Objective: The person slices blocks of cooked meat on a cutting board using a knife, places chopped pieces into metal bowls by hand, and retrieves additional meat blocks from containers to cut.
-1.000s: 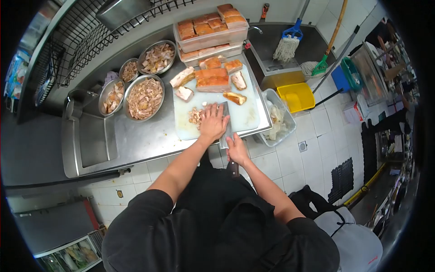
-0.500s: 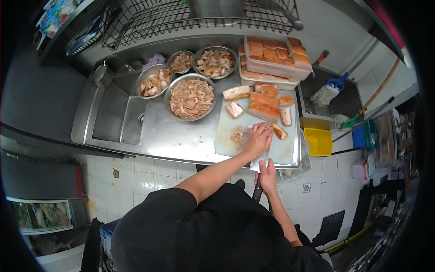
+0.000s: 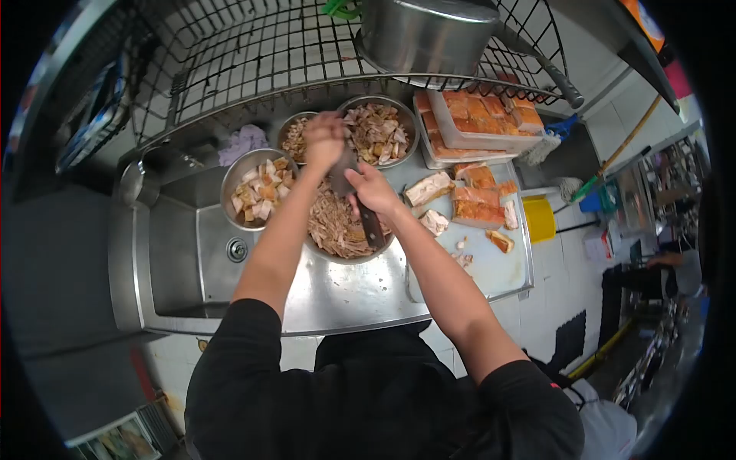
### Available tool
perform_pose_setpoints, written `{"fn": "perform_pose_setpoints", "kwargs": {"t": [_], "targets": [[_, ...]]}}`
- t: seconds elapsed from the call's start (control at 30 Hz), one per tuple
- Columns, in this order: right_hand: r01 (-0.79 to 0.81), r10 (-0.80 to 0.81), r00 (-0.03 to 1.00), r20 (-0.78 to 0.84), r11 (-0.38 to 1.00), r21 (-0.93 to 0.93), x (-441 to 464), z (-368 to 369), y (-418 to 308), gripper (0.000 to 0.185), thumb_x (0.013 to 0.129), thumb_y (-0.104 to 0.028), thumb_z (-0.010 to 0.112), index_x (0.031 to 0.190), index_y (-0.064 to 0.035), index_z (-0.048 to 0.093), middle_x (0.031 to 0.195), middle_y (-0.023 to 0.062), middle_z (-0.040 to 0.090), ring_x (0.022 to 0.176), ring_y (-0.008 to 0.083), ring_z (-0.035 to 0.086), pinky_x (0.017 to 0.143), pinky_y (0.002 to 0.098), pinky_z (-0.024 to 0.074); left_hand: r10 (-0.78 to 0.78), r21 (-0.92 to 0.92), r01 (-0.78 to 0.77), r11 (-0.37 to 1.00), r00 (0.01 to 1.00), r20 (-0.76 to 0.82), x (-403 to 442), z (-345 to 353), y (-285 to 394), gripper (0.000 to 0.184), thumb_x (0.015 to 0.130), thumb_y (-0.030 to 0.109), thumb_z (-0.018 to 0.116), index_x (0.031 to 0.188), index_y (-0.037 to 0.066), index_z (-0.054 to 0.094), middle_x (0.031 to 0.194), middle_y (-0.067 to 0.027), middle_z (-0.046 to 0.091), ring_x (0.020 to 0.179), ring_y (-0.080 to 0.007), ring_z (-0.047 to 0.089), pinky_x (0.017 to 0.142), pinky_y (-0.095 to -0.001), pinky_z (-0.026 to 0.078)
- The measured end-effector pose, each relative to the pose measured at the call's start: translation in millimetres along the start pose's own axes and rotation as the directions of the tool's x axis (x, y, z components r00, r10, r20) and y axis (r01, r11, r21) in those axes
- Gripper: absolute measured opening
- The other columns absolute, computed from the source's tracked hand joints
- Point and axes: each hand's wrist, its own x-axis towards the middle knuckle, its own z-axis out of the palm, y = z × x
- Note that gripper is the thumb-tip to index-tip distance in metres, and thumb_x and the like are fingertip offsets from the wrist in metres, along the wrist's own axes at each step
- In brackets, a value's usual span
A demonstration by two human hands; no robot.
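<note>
My right hand [image 3: 372, 190] is closed round a cleaver [image 3: 372, 228] with a dark handle, held above the large bowl of thin-cut meat strips [image 3: 337, 230]. My left hand [image 3: 325, 138] is smeared by motion beside the upper end of the blade, between the small bowl of diced bits [image 3: 292, 144] and a bowl of cut meat pieces [image 3: 381, 136]. Whether it touches the blade or holds anything cannot be made out. A bowl of pale meat chunks [image 3: 261, 190] stands left of my left forearm. On the white cutting board [image 3: 498, 268] lie browned meat slabs [image 3: 477, 207] and a few scraps.
Stacked plastic containers of browned meat slabs [image 3: 479, 119] stand behind the board. The steel sink [image 3: 172, 253] lies at left. Overhead hangs a wire rack [image 3: 253, 69] carrying a large metal pot [image 3: 425, 34]. A yellow tub [image 3: 539, 218] and mops are at right; another person sits farther right.
Both hands have moved from the cutting board up and left to the bowls, the right one bringing the cleaver. Most scraps have left the board's front. The view has shifted.
</note>
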Motion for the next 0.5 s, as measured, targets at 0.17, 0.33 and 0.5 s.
{"fn": "perform_pose_setpoints", "kwargs": {"t": [0.17,0.33,0.5], "targets": [[-0.230,0.225,0.972,-0.064,0.968,-0.097,-4.1,6.7,2.2,0.019,0.106,-0.021,0.053,0.111,-0.0028,0.051,0.076,0.0048,0.056,0.051,0.0118,0.051,0.042,0.0276,0.0440,-0.159,0.397,0.029,0.917,0.942,0.297,-8.2,17.7,-91.9,0.040,0.101,0.044,0.048,0.123,0.017,0.068,0.137,-0.0077,0.060,0.133,-0.0351,0.048,0.104,-0.0656,0.035],[-0.078,0.027,0.989,-0.147,0.930,-0.358,-112.9,-48.8,23.1,0.022,0.105,-0.019,0.054,0.118,-0.0044,0.044,0.065,0.0009,0.053,0.052,0.0104,0.052,0.046,0.0272,0.0411,-0.221,0.488,0.085,0.869,0.948,0.229,10.0,6.8,-75.5,0.046,0.101,0.049,0.046,0.124,0.017,0.069,0.125,-0.0103,0.069,0.126,-0.0320,0.057,0.109,-0.0611,0.031],[-0.140,-0.201,0.865,-0.459,0.783,-0.607,-217.9,-115.0,84.3,0.017,0.101,-0.018,0.055,0.112,-0.0055,0.049,0.073,0.0169,0.063,0.066,0.0359,0.064,0.062,0.0466,0.0486,-0.172,0.171,0.154,0.973,0.980,0.099,29.7,3.8,-88.0,0.028,0.099,0.029,0.058,0.114,0.011,0.074,0.101,-0.0181,0.074,0.095,-0.0365,0.069,0.096,-0.0476,0.048]]}}
